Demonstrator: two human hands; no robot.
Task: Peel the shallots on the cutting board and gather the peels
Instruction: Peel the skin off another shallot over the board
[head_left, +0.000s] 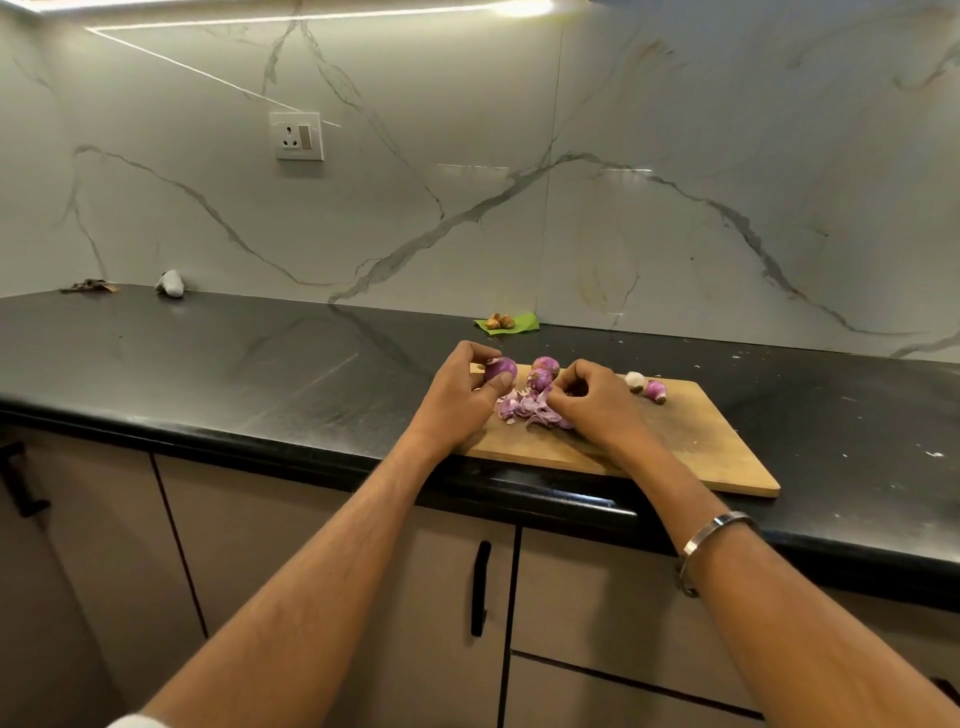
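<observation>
Two hands: both work over the left end of the wooden cutting board (691, 447), forearms reaching in from the near edge of the counter.
Left hand (457, 400): fingers and thumb curled round a peeled purple shallot (501, 370), held just above the board's far left corner, the thumb pressed against its near side.
Right hand (592, 397): fingers curled inward, fingertips pinching at the edge of the peel pile; how much skin is actually caught between them cannot be told.
Peel pile (524, 408): loose pink-purple skins heaped on the board between the two hands, touching the right hand's fingertips.
Unpeeled shallots (543, 371): two bulbs side by side at the board's far edge, just behind the peel pile, between the hands.
Small shallot (655, 391): lies alone on the board to the right of the right hand, root end toward the near side.
White clove (635, 380): pale bulb piece just left of the small shallot, touching or nearly touching it.
Counter (260, 374): black stone, the board set near its front edge.
Green leaf (511, 325): against the marble backsplash behind the board, a few brown pieces on it.
Bangle (714, 535): metal band on the right wrist.
Wall socket (297, 136): white, on the backsplash, up and left.
</observation>
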